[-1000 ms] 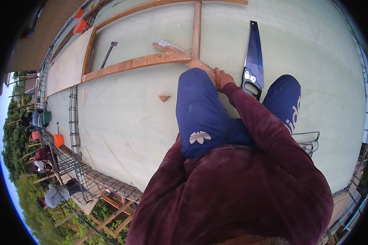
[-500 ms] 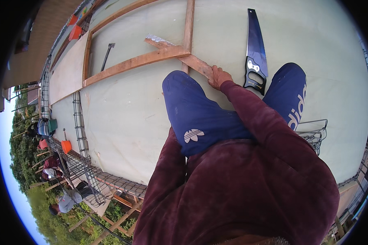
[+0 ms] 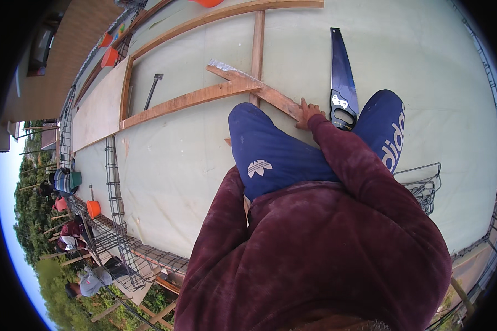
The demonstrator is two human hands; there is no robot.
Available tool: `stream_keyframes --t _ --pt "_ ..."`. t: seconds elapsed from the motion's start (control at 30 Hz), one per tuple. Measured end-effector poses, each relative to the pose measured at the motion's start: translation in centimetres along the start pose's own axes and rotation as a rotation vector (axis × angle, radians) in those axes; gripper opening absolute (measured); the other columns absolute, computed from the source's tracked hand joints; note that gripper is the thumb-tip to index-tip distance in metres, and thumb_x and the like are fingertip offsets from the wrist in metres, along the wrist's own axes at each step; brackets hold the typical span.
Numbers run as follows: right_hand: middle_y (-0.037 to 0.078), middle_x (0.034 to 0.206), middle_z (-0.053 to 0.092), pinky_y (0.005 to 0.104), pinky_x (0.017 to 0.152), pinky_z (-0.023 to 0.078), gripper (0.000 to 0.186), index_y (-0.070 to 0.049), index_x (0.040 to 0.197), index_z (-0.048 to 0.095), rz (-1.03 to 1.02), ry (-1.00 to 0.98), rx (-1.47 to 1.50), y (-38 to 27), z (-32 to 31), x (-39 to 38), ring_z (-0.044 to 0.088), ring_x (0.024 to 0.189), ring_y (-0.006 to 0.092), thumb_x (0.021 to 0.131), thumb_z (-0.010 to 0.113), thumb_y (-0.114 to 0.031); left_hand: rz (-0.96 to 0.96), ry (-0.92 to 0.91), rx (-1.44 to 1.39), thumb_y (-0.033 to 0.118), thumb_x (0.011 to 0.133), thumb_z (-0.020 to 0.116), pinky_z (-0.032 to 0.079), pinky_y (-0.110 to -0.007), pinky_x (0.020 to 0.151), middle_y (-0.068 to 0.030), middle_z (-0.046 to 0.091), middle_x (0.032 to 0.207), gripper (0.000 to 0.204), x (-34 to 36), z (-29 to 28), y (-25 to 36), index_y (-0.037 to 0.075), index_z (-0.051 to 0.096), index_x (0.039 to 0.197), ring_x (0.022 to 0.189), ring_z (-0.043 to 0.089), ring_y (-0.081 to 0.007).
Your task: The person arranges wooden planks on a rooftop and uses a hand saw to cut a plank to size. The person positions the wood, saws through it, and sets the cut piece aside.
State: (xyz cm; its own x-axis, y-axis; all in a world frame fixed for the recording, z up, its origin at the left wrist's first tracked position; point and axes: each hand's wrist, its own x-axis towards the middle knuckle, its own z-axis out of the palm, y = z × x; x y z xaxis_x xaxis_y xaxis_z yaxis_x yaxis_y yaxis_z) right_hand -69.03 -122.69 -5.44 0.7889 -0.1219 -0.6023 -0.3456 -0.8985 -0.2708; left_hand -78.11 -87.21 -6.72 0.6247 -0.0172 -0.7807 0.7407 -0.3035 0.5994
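My right hand [image 3: 311, 113] is at the near end of a short wooden plank [image 3: 279, 100], its fingers stretched and apart, touching the plank's end. That plank lies slanted across the corner of a wooden frame [image 3: 190, 98], with a whitish, rough far end. Right of my hand, a handsaw [image 3: 344, 77] with a dark blue blade and black handle lies flat, its handle toward me. My left hand is hidden; only its sleeve [image 3: 222, 204] shows, running down behind my left thigh.
A hammer-like tool [image 3: 153, 91] lies inside the frame, near a light plywood panel [image 3: 100, 108]. Bent wire rods [image 3: 422, 187] lie by my right leg. Wire-mesh rebar cages [image 3: 114, 182] edge the pale sheeting. Orange buckets [image 3: 94, 208] and several people [image 3: 96, 279] are at left.
My right hand has loosened from its grip on the plank's end, and its fingers have spread. The view has shifted slightly; the saw and frame lie as before.
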Motion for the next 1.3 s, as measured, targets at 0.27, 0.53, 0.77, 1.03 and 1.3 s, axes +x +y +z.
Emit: stream_keyframes --t 0.27,0.53,0.77,1.03,1.3 --pt "0.024 0.135 0.056 0.0452 0.106 0.045 0.077 -0.007 0.151 0.037 -0.329 0.249 0.272 0.6 -3.5 -0.4 0.054 0.125 0.0382 0.088 0.068 -0.040 0.521 0.610 0.568 0.001 0.093 0.057 0.050 -0.040 0.101 -0.0207 0.062 0.131 0.066 9.7 -8.9 9.7 0.009 0.033 0.154 0.117 0.062 -0.0334" --pt "0.028 0.115 0.067 0.0477 0.097 0.049 0.049 -0.002 0.136 0.055 -0.557 -0.084 0.125 3.0 -3.6 -10.8 0.064 0.109 0.0418 0.097 0.055 -0.033 0.503 0.105 1.360 0.067 0.095 0.043 0.011 -0.058 0.122 -0.0071 0.010 0.168 0.085 9.9 5.7 25.1 0.018 0.018 0.160 0.155 0.007 -0.0280" --pt "0.025 0.113 0.068 0.0481 0.094 0.050 0.044 -0.004 0.133 0.058 -0.536 -0.123 0.014 1.6 -4.3 -10.5 0.065 0.108 0.0399 0.098 0.054 -0.031 0.238 0.047 1.563 0.074 0.086 0.053 0.014 -0.057 0.122 -0.0058 0.007 0.169 0.101 11.4 7.1 26.8 0.018 0.014 0.161 0.155 0.009 -0.0267" --pt "0.024 0.112 0.068 0.0480 0.093 0.051 0.041 -0.005 0.130 0.059 -0.582 -0.111 -0.035 -0.1 -5.2 -11.0 0.066 0.107 0.0390 0.096 0.057 -0.028 0.149 -0.107 1.803 0.064 0.090 0.059 0.025 -0.047 0.121 -0.0115 0.014 0.167 0.094 10.6 8.7 28.9 0.014 0.022 0.159 0.153 0.016 -0.0316" --pt "0.022 0.113 0.068 0.0486 0.092 0.052 0.040 -0.007 0.129 0.059 -0.661 -0.072 -0.040 -1.0 -5.7 -11.4 0.066 0.106 0.0393 0.095 0.059 -0.027 0.374 0.025 1.656 0.059 0.092 0.058 0.021 -0.050 0.122 -0.0111 0.004 0.169 0.097 10.3 4.5 23.9 0.010 0.010 0.161 0.155 0.012 -0.0287"
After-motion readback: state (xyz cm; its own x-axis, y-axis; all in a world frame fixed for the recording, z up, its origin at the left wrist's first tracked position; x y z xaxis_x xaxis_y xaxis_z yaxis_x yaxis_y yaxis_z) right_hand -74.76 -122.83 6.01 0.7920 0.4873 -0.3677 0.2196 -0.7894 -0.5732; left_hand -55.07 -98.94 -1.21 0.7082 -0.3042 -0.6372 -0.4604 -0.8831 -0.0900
